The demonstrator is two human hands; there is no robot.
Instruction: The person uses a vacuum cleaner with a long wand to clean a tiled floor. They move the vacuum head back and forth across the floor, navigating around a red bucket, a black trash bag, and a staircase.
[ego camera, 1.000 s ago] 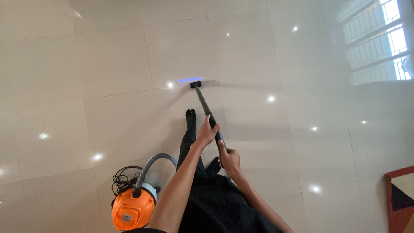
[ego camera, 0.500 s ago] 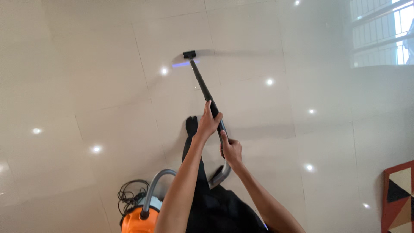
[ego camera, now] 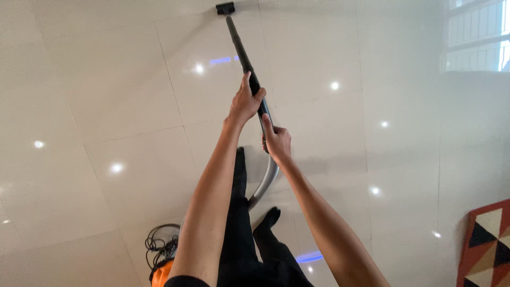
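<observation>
My left hand [ego camera: 244, 103] grips the black vacuum wand [ego camera: 240, 45] partway up, arm stretched forward. My right hand [ego camera: 276, 141] holds the wand's handle end just behind it, where the grey hose [ego camera: 267, 180] curves down and back. The wand reaches far ahead to its small black floor nozzle [ego camera: 225, 8] at the top edge of the view, resting on the glossy cream tiled floor [ego camera: 106, 106]. The orange vacuum body [ego camera: 162, 273] sits behind my left side, mostly hidden by my arm. My legs in black trousers [ego camera: 239, 212] stand below.
A coiled black power cord [ego camera: 159, 242] lies beside the vacuum body at the lower left. A patterned rug with a red border [ego camera: 486, 244] lies at the lower right. A window reflects in the tiles at the upper right, with ceiling-light reflections scattered about.
Both arms have stretched forward, pushing the wand and nozzle away from me toward the top of the view. The vacuum body has dropped almost out of view.
</observation>
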